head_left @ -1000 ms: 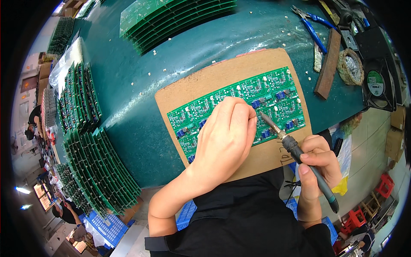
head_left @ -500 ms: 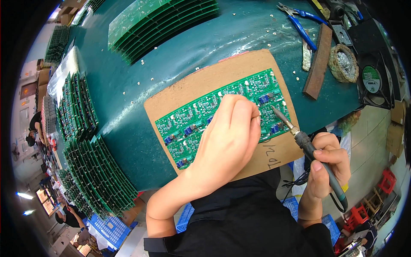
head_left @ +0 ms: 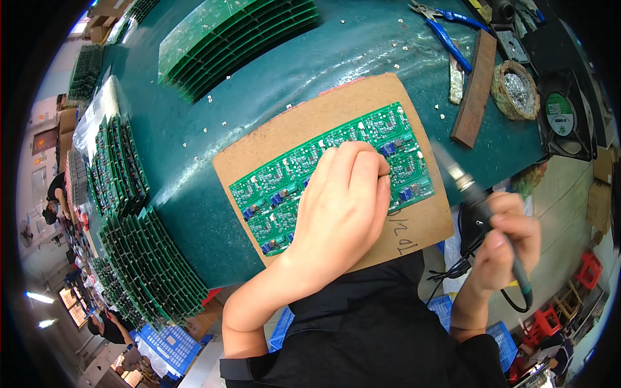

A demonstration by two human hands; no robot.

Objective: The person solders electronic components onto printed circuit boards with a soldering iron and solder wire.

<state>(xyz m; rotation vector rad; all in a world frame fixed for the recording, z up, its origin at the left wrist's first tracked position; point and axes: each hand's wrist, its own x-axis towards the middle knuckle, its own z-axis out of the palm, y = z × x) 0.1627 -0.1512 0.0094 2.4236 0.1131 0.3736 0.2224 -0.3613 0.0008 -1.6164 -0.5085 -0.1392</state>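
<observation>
Head view: the green circuit-board panel (head_left: 278, 178) lies on a brown sheet (head_left: 304, 123), which rests at a slant on the dark green tabletop (head_left: 194, 252). The left hand (head_left: 346, 204) lies across the panel's middle and lower part, its thumb and forefinger pinched together just above the board; I cannot tell whether something small sits between them. The right hand (head_left: 508, 236) grips the handle of a soldering iron (head_left: 479, 200), fingers wrapped round it. The iron's blurred tip points toward the sheet's right edge, beside the panel and apart from it.

The likeliest trouble, I judge, is a burn: if the tip is hot, a careless swing leftward could bring it onto the left fingers. The left hand also covers many parts, so a slip there could nudge a component or leave a poor joint unnoticed. Neighbouring blue parts (head_left: 405, 194) sit close enough that a stray tip might scorch them. The dark cable (head_left: 453, 268) below the right hand could snag and jerk the iron. Because the sheet appears loose, a leaning wrist might shift it and the panel together, throwing off the aim.
</observation>
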